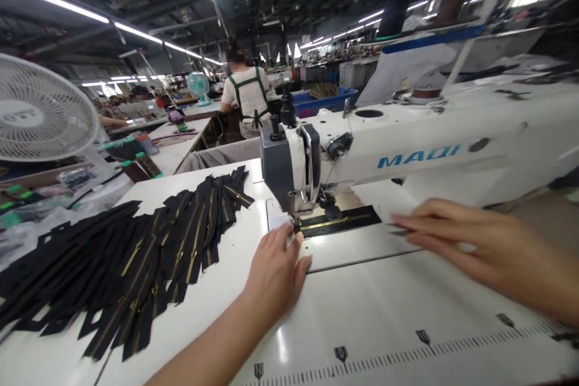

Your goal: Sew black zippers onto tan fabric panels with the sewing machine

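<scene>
far left: white desk fan [40,108] at the table edge, clear bags and bits below it, blurred. next right, a big fanned heap of black zippers [136,259] with brass teeth lies flat on the white sewing table [384,313], running from the left edge up toward the machine. a few thread spools [140,160] stand behind the heap. background centre-left: a person in a light shirt with dark cross straps [248,99], back to camera, at another bench; small teal fan [198,85] beside them. left hand [277,268] lies palm-down on the table, fingers together and slightly curled, fingertips right at the presser foot and touching the near end of the zipper under the needle; pressing rather than gripping, nothing enclosed in it. that one black zipper [339,221] lies flat on the machine bed, brass teeth up, left end under the foot, rest trailing right. over it the grey-and-white sewing machine head [292,166], white arm marked maqi extending right. right hand [474,244] comes in from the right edge, flat, fingers straight and loosely spread, tips pointing left just beside the zipper's right end; contact with the tape can't be told, motion blur. it grasps nothing. printed ruler scale [384,356] runs along the table's near edge. blue bins [325,99] far back.
</scene>
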